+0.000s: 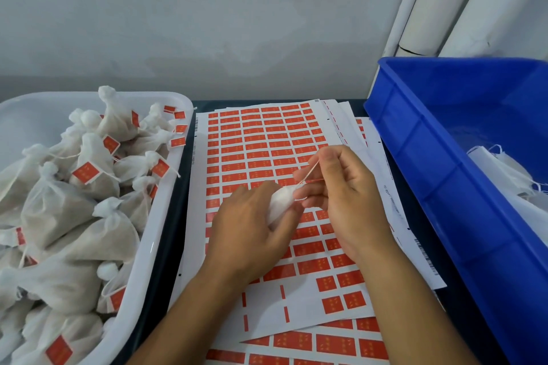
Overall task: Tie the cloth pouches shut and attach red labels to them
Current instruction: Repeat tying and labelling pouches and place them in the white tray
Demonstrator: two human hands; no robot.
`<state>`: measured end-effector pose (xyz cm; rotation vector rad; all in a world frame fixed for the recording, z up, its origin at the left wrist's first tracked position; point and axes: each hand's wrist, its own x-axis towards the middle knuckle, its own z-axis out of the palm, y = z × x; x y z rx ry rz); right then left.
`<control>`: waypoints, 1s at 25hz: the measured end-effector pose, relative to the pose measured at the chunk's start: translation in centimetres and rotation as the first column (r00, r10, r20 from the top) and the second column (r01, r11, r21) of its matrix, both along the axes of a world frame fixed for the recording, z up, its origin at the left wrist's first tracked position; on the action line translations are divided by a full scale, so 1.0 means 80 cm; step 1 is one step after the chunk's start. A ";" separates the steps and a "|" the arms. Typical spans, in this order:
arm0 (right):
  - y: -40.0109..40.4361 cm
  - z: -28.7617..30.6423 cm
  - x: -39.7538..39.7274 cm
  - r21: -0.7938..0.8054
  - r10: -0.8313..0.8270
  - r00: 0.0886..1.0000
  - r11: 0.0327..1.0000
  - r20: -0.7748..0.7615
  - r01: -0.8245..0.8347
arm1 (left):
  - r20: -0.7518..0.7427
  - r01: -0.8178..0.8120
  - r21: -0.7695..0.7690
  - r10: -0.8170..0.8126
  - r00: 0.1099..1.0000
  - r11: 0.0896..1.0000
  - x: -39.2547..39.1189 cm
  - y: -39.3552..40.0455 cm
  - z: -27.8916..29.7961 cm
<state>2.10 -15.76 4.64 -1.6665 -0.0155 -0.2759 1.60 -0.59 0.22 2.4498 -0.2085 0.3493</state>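
Closest to us, at six o'clock, lie overlapping sheets of red labels (267, 139), spread across the dark table (166, 261) from the near edge up toward twelve o'clock. Our forearms come in from the bottom of the view and meet over the middle of the top sheet.

Our left hand (252, 231) is curled around a small white cloth pouch (280, 204), which sits in its fingers just above the sheet at the centre of the view; most of the pouch is hidden by the hand. Our right hand (341, 195), at about two o'clock from the left one, has its fingers bent and pinches the pouch's thin drawstring (310, 173) between thumb and fingertips. The string runs from the pouch's neck up to the thumb and looks taut. We cannot tell whether a knot is formed.

At nine o'clock a white tub (166, 187) holds a heap of tied pouches (89, 216), many carrying a red label on their strings. At three o'clock stands a blue crate (444, 157), with loose white cloth pouches (510, 175) lying inside against its far right part. Behind the crate, at one o'clock, white tubes (444, 0) lean against the grey wall (207, 9).
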 end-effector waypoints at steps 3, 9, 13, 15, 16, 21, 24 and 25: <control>-0.001 -0.003 0.001 -0.036 -0.075 0.997 0.997 -0.010 0.075 | -0.027 0.035 0.099 -0.033 0.999 0.994 0.002 0.000 -0.003; -0.003 0.001 -0.001 -0.034 -0.041 0.999 0.999 -0.014 0.041 | -0.157 0.130 0.053 -0.120 0.980 0.990 -0.002 0.001 0.004; -0.007 0.005 -0.004 -0.030 -0.051 0.999 0.998 0.019 0.052 | -0.180 0.084 -0.281 -0.138 0.974 0.956 -0.007 -0.004 0.020; -0.008 0.008 -0.006 -0.028 -0.040 0.998 0.999 0.044 0.041 | -0.235 0.008 -0.433 -0.121 0.964 0.901 -0.005 -0.004 0.025; -0.007 0.009 -0.006 -0.042 -0.027 0.998 0.999 0.058 0.030 | -0.298 0.013 -0.489 -0.182 0.937 0.872 -0.004 -0.003 0.027; 0.002 0.008 -0.013 -0.252 0.101 0.987 0.966 0.124 -0.067 | -0.500 0.005 -0.621 -0.400 0.768 0.784 -0.003 -0.004 0.030; 0.012 0.002 -0.017 -0.390 0.186 0.974 0.912 0.126 -0.124 | -0.499 -0.118 -0.757 -0.453 0.738 0.642 0.003 -0.002 0.026; 0.015 -0.001 -0.017 -0.423 0.208 0.970 0.896 0.122 -0.139 | -0.484 -0.161 -0.809 -0.487 0.727 0.565 0.004 0.001 0.028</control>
